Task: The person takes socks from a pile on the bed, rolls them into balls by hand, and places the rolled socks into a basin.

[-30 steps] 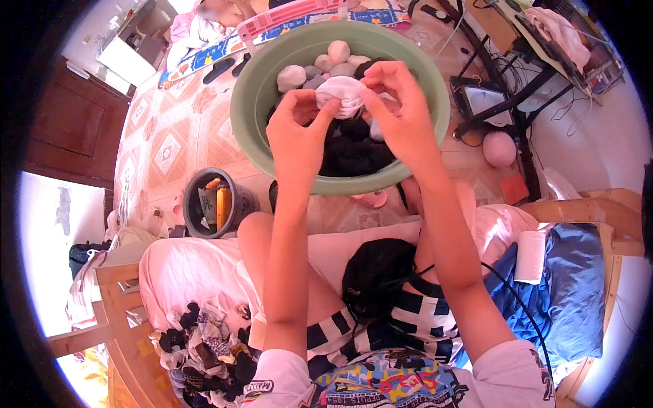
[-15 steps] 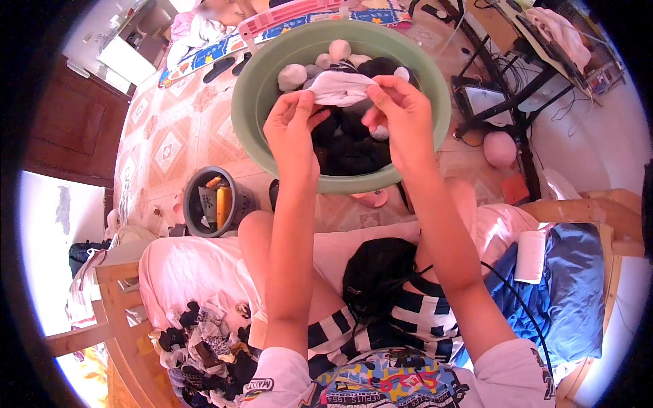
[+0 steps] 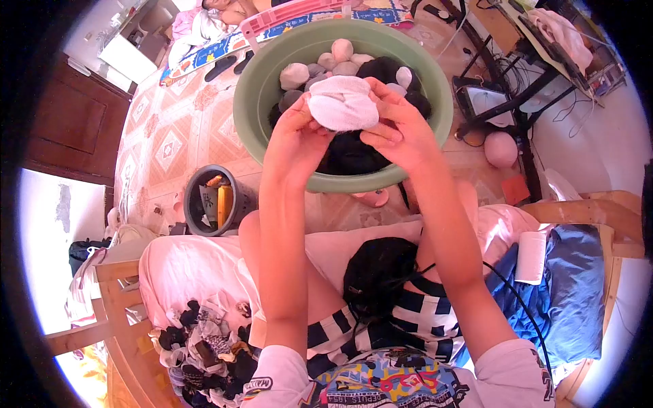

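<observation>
- The white sock [image 3: 343, 103] is above the middle of the green basin [image 3: 354, 183], raised over its contents, a rounded, folded bundle with a crease across its face.
- It looks light and soft, thin knit that probably stretches, neither slippery nor fragile; with no stiffness of its own, it likely loses shape if one side is let go.
- The left hand [image 3: 292, 139] pinches the sock's left side, thumb and fingers closed at the edge.
- The right hand [image 3: 408, 132] pinches the right side, fingers bent; the fingertips behind the cloth are hidden, so how deep they reach I cannot tell.
- Best hold, I judge: the two side edges of the folded opening, thumbs outside, fingers just inside, so the knit spreads evenly.
- Pale rolled bundles [image 3: 294, 76] lie towards the basin's far edge, dark bundles [image 3: 350, 155] towards its near edge.
- The rim stands around both sides of the work; above it the hands have open air to turn and part, while lower down the wrists could brush the near edge.
- The grey bin [image 3: 242, 204] stands on the tiled floor [image 3: 166, 149], just outside the basin's near left edge.
- The loose sock pile [image 3: 207, 343] lies beside the left thigh, well apart from the basin.
</observation>
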A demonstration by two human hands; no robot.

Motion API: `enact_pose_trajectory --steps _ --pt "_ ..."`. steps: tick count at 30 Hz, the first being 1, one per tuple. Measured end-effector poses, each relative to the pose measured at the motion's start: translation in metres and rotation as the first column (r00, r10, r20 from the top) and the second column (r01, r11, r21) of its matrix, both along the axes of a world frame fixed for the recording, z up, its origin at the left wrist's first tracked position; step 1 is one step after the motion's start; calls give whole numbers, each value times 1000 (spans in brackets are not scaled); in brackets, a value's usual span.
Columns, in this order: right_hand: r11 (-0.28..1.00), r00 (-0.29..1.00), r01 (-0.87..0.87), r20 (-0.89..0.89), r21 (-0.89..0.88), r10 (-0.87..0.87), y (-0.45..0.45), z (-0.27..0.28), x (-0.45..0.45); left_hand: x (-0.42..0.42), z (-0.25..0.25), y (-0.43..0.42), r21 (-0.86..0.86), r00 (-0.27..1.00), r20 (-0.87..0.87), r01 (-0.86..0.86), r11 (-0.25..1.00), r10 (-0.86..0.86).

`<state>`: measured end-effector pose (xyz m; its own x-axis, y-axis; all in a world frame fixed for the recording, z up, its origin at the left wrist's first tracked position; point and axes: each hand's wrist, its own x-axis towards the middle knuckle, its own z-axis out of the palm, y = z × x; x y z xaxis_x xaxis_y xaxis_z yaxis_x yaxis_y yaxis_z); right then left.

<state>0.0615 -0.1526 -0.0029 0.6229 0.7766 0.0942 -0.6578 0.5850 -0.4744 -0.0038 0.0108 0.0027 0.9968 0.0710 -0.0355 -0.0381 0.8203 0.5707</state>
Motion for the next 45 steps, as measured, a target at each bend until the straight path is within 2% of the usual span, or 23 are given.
enact_pose_trajectory --steps 2,3,5,6,8,9,11,12,13,15,16,17,18,21,24,28,31,33,39,40,42,43,45 --pt "997 991 -45 121 -62 53 -2 0 1 -4 24 -12 10 982 -167 -85 996 86" --pt "997 991 -45 121 -62 52 -3 1 3 -4 24 -12 10 982 -166 -85 996 85" --pt "969 942 43 332 -243 42 -6 5 5 -3 19 -12 36 985 -111 -131 991 134" --pt "969 943 45 331 -241 38 -7 6 5 2 2 -3 38 985 -111 -127 991 131" --pt "833 841 306 541 -461 -9 -9 7 6 13 -38 19 215 987 48 -157 964 151" --pt "833 840 309 542 -459 -13 -8 6 6 14 -37 19 216 988 49 -155 964 148" --pt "793 740 362 668 -491 76 -4 -1 3 14 -35 19 235 983 -56 -159 959 177" --pt "771 712 431 702 -469 30 0 -5 2 14 -34 19 234 983 -58 -159 959 177" --pt "771 713 429 700 -472 32 2 -6 1 14 -32 20 291 981 -26 -177 940 193" --pt "856 845 314 532 -411 -54 4 -8 -1 13 -28 20 344 978 5 -198 918 209" --pt "856 846 312 531 -412 -53 5 -7 -3 12 -26 18 387 977 14 -201 900 213" --pt "873 886 309 447 -378 -120 6 -5 -4 11 -25 16 429 976 23 -205 880 216" --pt "887 917 309 355 -343 -182 7 -4 -5 11 -25 14 428 976 22 -206 880 217" --pt "893 942 305 242 -331 -233 8 0 -5 12 -23 7 368 977 -33 -186 911 212" --pt "885 947 318 161 -339 -279 13 -3 -5 10 -16 5 242 994 3 104 965 -108" --pt "926 950 283 207 -250 -234 8 -8 -3 5 -15 4 191 979 -72 200 961 -190" --pt "896 930 355 199 -266 -310 7 -8 -2 8 -22 3 231 980 -41 200 952 -196" --pt "868 919 390 189 -308 -347 8 -8 -3 8 -29 6 225 941 4 330 917 -339" --pt "888 943 318 205 -331 -261 14 -3 -9 2 -29 13 52 894 204 396 917 -398" --pt "888 943 320 204 -331 -263 12 -6 -7 1 -25 11 52 894 203 399 916 -401" --pt "937 955 231 244 -264 -167 10 -10 -2 0 -16 8 219 984 44 157 963 -170" --pt "937 955 231 243 -263 -167 12 -9 -3 3 -17 10 219 984 42 157 963 -171" --pt "882 927 366 196 -298 -319 16 -7 -7 12 -17 14 263 985 142 53 963 -93"
